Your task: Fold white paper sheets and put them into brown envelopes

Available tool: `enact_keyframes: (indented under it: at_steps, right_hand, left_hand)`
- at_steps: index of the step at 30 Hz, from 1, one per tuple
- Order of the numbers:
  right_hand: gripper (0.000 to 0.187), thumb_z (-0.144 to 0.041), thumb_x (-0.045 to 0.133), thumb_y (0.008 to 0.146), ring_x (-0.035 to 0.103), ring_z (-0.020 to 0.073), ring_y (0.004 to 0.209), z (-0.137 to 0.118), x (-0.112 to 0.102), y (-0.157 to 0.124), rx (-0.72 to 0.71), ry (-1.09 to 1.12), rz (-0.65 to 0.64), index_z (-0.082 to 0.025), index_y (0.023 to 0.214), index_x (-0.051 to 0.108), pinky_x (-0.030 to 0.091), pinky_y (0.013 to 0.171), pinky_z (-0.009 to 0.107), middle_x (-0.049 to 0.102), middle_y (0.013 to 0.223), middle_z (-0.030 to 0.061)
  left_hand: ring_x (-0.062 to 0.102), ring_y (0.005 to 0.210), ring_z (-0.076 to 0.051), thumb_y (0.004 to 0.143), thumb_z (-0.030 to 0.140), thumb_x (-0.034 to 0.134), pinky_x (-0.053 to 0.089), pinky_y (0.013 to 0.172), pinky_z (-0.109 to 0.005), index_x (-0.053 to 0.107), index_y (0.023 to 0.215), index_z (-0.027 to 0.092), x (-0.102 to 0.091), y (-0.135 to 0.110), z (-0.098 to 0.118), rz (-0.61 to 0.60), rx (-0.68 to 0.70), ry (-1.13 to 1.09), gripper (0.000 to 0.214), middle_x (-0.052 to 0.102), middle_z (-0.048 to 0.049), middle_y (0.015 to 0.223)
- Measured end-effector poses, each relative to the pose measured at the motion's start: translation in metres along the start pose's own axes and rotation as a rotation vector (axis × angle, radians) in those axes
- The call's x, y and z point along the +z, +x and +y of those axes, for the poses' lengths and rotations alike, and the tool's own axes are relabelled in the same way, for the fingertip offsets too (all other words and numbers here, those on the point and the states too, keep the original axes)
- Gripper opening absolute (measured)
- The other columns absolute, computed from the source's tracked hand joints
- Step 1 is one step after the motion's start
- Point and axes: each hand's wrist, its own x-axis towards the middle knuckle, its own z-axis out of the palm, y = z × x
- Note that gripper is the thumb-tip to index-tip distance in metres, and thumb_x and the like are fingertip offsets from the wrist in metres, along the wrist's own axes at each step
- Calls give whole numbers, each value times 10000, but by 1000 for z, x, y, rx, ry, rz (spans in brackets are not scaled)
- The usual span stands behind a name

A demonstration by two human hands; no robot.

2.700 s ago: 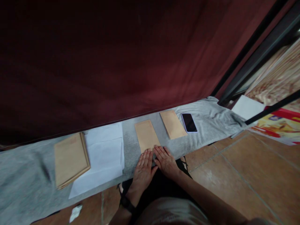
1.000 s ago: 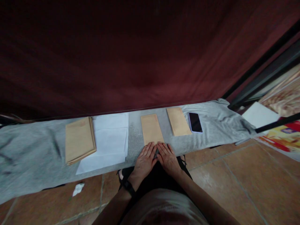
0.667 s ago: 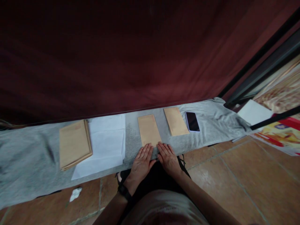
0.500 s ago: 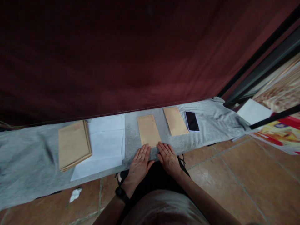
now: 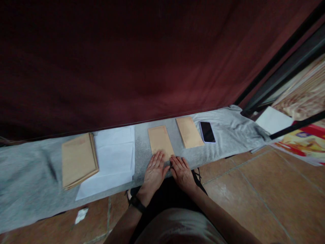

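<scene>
A brown envelope [image 5: 159, 140] lies on the grey cloth [image 5: 33, 176] straight ahead of me. My left hand [image 5: 154, 172] rests flat with its fingers spread, the fingertips on the envelope's near edge. Beside it my right hand [image 5: 182, 172] lies flat on the cloth, fingers open, just right of that near edge. Neither hand holds anything. A dark band sits on my left wrist.
A second brown envelope [image 5: 189, 132] and a dark phone [image 5: 207, 131] lie to the right. White sheets [image 5: 111, 159] and a stack of brown envelopes [image 5: 77, 159] lie to the left. A dark red curtain [image 5: 127, 61] hangs behind. A paper scrap [image 5: 80, 215] lies on the tiled floor.
My left hand has slid a little forward onto the envelope's near edge. The view has shifted slightly; the envelopes, sheets and phone have stayed in place.
</scene>
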Motion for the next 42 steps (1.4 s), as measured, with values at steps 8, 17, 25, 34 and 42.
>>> enact_keyframes:
  at_steps: [8, 17, 25, 34, 42]
  right_hand:
    - [429, -264, 424, 1034, 443, 242, 1409, 0, 2, -1, -1, -6, 15, -172, 1442, 523, 299, 1197, 471, 516, 1508, 82]
    - [438, -288, 442, 1030, 456, 250, 1395, 0, -1, 1, 7, 10, 3, -220, 1455, 524, 301, 1195, 473, 524, 1503, 63]
    - [453, -298, 454, 1031, 456, 248, 1389, -1, -2, 2, 19, 12, -6, -267, 1482, 493, 313, 1182, 469, 503, 1521, 53]
    - [451, -269, 477, 1018, 452, 248, 1383, -1, -1, 3, 26, 42, 4, -277, 1468, 504, 294, 1183, 470, 497, 1526, 45]
    - [460, -273, 488, 1015, 439, 248, 1391, -1, 0, 2, 30, 24, 10, -282, 1475, 494, 280, 1186, 466, 491, 1532, 38]
  left_hand:
    - [330, 1493, -245, 1016, 403, 367, 299, 1229, -472, 406, 1511, 152, 17, 29, 3, -55, 27, -4, 557, 431, -114, 1575]
    - [311, 1501, -266, 1001, 381, 393, 262, 1226, -511, 434, 1497, 206, 27, 53, -6, -52, -41, -3, 528, 396, -97, 1600]
    - [295, 1505, -271, 1014, 391, 339, 215, 1222, -557, 422, 1506, 256, 43, 77, -23, -37, -67, 29, 517, 382, -69, 1613]
    - [171, 1544, -292, 999, 533, 320, 111, 1232, -575, 323, 1559, 310, 36, 101, -36, -185, -90, 70, 603, 239, -56, 1672]
    - [183, 1539, -300, 993, 566, 306, 96, 1228, -586, 333, 1556, 292, 36, 111, -44, -173, -74, 80, 627, 257, -88, 1665]
